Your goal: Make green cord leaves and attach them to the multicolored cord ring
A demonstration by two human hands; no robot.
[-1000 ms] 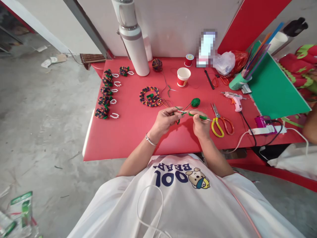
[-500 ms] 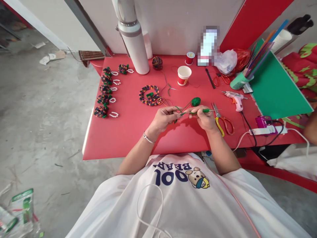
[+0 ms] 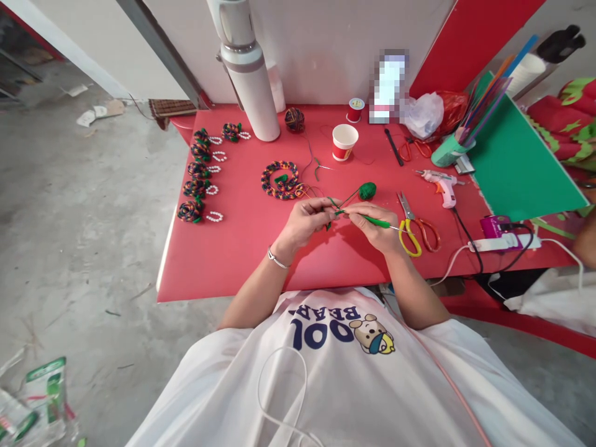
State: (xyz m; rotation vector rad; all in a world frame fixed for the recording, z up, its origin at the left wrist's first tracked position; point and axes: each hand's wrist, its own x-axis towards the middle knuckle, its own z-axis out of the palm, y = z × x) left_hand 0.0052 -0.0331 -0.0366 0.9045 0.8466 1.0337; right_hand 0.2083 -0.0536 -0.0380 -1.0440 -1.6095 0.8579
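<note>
My left hand [image 3: 307,220] pinches a small piece of green crochet work [image 3: 328,226], most of it covered by the fingers. In my right hand [image 3: 376,230] is a crochet hook [image 3: 378,221] with a green handle, its working end at the green piece beside the left fingertips. Green yarn runs from the left fingers to a small green yarn ball [image 3: 367,190] just beyond the hands. Left of the hands lies a curled multicoloured crocheted strip [image 3: 279,180] with a green bit at its centre.
Scissors [image 3: 410,233] and a pink glue gun [image 3: 444,185] lie right of my hands, near a power strip [image 3: 498,244]. A paper cup [image 3: 344,143], a multicoloured yarn ball [image 3: 294,120] and a tall bottle [image 3: 254,93] stand behind. Several crocheted flowers [image 3: 190,210] with bead loops line the left edge.
My right hand has moved left and closer to my left hand, and the hook's handle now tilts down to the right. The left hand keeps its pinch.
</note>
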